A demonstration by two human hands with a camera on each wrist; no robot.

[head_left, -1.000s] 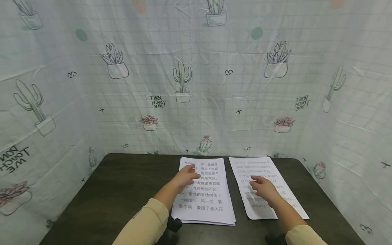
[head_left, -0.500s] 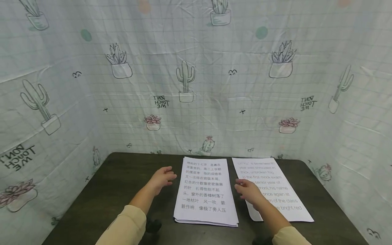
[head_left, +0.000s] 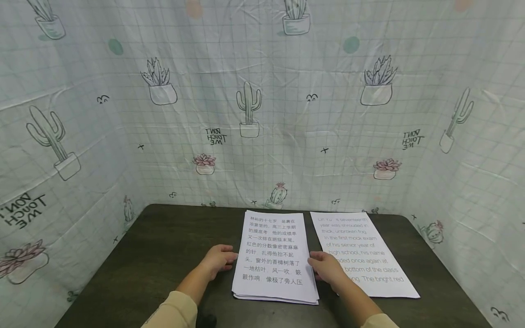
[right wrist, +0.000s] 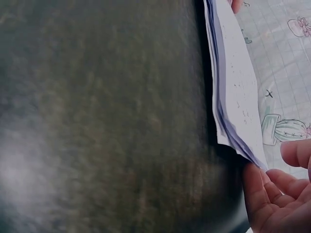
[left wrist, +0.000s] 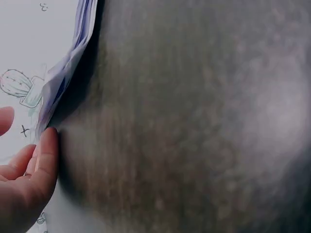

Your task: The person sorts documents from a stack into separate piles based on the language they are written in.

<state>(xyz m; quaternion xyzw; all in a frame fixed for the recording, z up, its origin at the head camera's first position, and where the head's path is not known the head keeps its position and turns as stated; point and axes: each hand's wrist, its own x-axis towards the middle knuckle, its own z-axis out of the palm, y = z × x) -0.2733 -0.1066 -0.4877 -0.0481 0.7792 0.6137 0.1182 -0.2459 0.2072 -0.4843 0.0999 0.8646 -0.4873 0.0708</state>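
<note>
A stack of white paper sheets (head_left: 272,255) printed with Chinese text lies on the dark table. At its left edge is my left hand (head_left: 217,262), fingers extended, with the fingertips (left wrist: 48,138) touching or almost touching the edge. My right hand (head_left: 328,269) is at the right edge, partly over the neighbouring English page. In the right wrist view its fingertips (right wrist: 251,170) meet the stack's edge, while the thumb stands apart from the paper. The sheets' edges look uneven in both wrist views, and the stack's lower front corners stick out slightly.
A white page with English text (head_left: 365,246) lies to the right of the stack, its lower left part covered by my right hand. The dark table (head_left: 164,246) extends to the left. A cactus-print cloth (head_left: 287,136) hangs behind and along both sides.
Both hands were over the two papers. My left hand moved left off the stack, then down to its left edge. My right hand moved left and down to the stack's right edge.
</note>
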